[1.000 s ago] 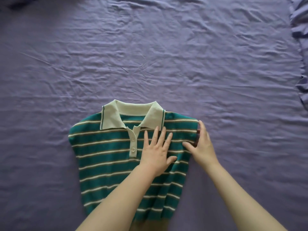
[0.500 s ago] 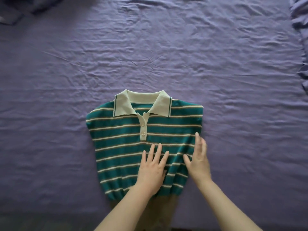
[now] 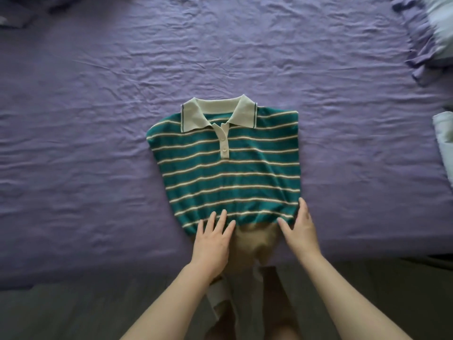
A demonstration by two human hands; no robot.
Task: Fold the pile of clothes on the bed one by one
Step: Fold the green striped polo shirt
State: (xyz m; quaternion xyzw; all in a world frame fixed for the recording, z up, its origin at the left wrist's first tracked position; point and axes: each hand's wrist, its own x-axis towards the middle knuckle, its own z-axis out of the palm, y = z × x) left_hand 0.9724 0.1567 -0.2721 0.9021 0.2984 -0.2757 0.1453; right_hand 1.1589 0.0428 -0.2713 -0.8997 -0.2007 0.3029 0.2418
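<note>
Resting flat, fingers straight: left hand [image 3: 212, 238], right hand [image 3: 301, 228] on polo shirt [image 3: 228, 173] hem; sleeves hidden.

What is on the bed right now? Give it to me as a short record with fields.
garment: green striped polo shirt, front up, sides folded in, collar away from the person
surface: purple bed sheet, wrinkled
left hand: flat on the shirt's bottom hem, fingers straight
right hand: flat at the hem's right corner
under the hem: tan fabric showing between the hands
far right edge: pale cloth
</note>
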